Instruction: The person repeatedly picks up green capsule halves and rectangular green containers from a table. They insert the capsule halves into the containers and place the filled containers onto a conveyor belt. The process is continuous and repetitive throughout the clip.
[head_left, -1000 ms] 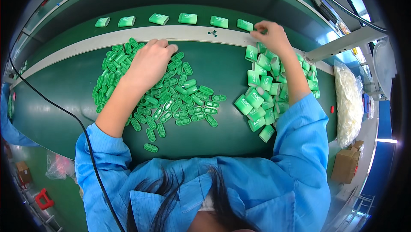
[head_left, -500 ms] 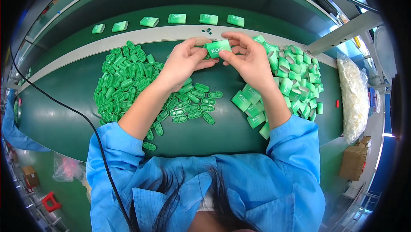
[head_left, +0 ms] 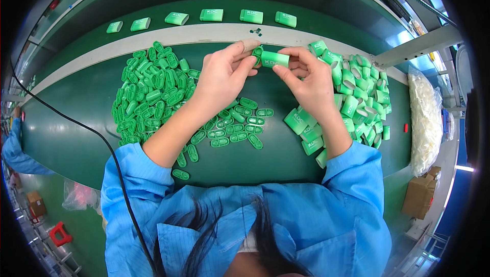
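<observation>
In front of me, over the far part of the work surface, my two hands meet at one small assembly. My right hand (head_left: 310, 79) pinches a light green flat oval sleeve (head_left: 274, 59) with printing on it. At the sleeve's left end is a darker green oval end cap (head_left: 257, 55), gripped between the thumb and fingers of my left hand (head_left: 224, 77). Cap and sleeve are very close; whether they touch I cannot tell. A heap of green oval caps (head_left: 153, 93) lies left of and below my left hand. Light green sleeves (head_left: 352, 104) are piled beside my right hand.
Along the back ledge several printed green shells (head_left: 211, 15) stand in a row behind a pale rail (head_left: 194, 37). Small dark bits (head_left: 255, 32) lie on the rail. A clear bag of white pieces (head_left: 424, 124) sits far right. A black cable (head_left: 87, 131) crosses the left side.
My hands have shifted slightly right with the sleeve and cap. More of the green cap now shows at the sleeve's left end.
</observation>
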Demonstrator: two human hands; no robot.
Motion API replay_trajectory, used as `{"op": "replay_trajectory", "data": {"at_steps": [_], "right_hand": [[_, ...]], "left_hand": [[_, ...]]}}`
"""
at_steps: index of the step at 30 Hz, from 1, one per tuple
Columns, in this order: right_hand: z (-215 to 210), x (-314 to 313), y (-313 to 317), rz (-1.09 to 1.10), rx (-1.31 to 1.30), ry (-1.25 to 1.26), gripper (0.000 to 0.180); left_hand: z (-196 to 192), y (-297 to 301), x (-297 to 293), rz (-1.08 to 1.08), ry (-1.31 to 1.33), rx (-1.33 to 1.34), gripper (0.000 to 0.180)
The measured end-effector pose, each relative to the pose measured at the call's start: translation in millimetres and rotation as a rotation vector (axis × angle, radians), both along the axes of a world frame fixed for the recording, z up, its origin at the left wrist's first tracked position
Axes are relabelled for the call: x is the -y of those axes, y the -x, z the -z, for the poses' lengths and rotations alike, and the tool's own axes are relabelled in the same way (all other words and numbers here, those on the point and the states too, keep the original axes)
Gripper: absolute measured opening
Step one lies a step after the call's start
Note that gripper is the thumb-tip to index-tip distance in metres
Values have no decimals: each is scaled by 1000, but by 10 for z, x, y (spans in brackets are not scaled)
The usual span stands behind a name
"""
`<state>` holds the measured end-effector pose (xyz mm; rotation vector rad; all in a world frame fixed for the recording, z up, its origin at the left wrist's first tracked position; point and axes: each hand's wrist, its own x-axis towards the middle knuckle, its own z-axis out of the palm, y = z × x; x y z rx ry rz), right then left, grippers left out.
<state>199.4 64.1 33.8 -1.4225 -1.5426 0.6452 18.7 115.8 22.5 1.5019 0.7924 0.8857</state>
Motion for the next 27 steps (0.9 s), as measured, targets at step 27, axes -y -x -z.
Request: {"op": "replay_trajectory", "data": {"at_steps": [27], "right_hand": [[-184,-88,-417,-93,-482,231,24]], "left_hand": [[-182,-388,-184,56,80,138,30]]}}
